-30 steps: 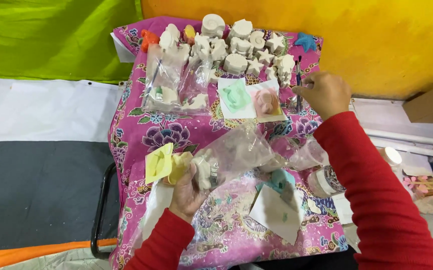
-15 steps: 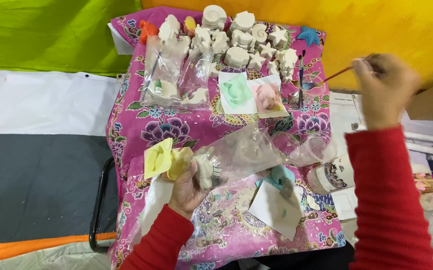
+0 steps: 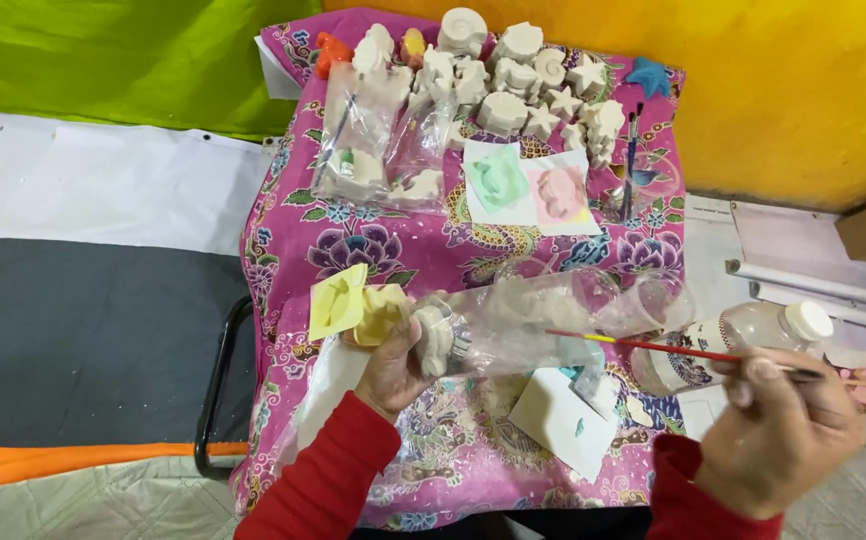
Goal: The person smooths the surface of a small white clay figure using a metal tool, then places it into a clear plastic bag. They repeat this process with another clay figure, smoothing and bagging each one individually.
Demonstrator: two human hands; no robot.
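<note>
Clear plastic is what most of the containers are made of: a clear plastic bag [image 3: 513, 320] with a white plaster figure [image 3: 438, 340] at its mouth is clamped in the left hand [image 3: 393, 365], just below the middle of the pink floral cloth [image 3: 353, 235]. Two more clear bags [image 3: 383, 150] holding pale figures are laid toward the cloth's far left, and a clear cup [image 3: 643, 180] with brushes standing in it is set at its far right edge, beside two paint-smeared paper squares [image 3: 528, 185]. Unpainted plaster figures [image 3: 523, 75] are crowded along the cloth's far end. A clear bottle with a white cap [image 3: 753, 335] is seen lying just off the cloth's right edge. A thin red paintbrush [image 3: 673, 350] is pinched between the closed fingers of the right hand [image 3: 783, 430], its yellow tip pointed at the bag. Compared with half a second ago, the right hand has been lowered from the far right corner of the cloth to its near right edge, while the left hand's grip has been kept unchanged.
</note>
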